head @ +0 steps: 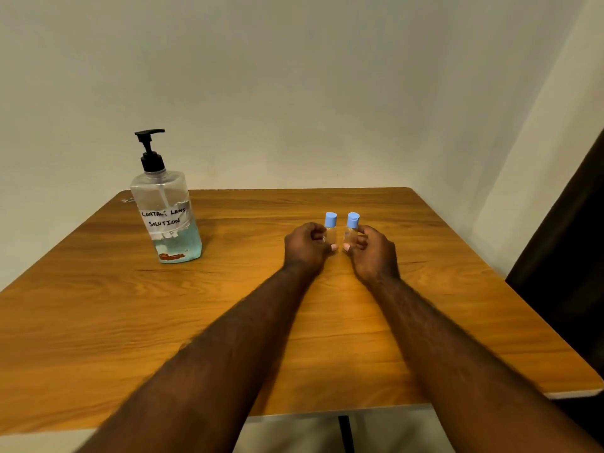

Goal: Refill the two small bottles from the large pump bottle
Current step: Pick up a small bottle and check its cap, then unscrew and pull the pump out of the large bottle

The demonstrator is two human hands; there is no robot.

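Observation:
Two small clear bottles with light-blue caps stand side by side on the wooden table, right of centre. My left hand is wrapped around the left small bottle. My right hand grips the right small bottle. Both caps are on. The large clear pump bottle with a black pump stands upright at the far left. It carries a hand-written label reading "contact lens solution" and holds pale blue liquid in its lower third.
The table sits in a corner, with plain walls behind it and to the right. A dark curtain or chair stands off the table's right edge. A black table leg shows below the near edge.

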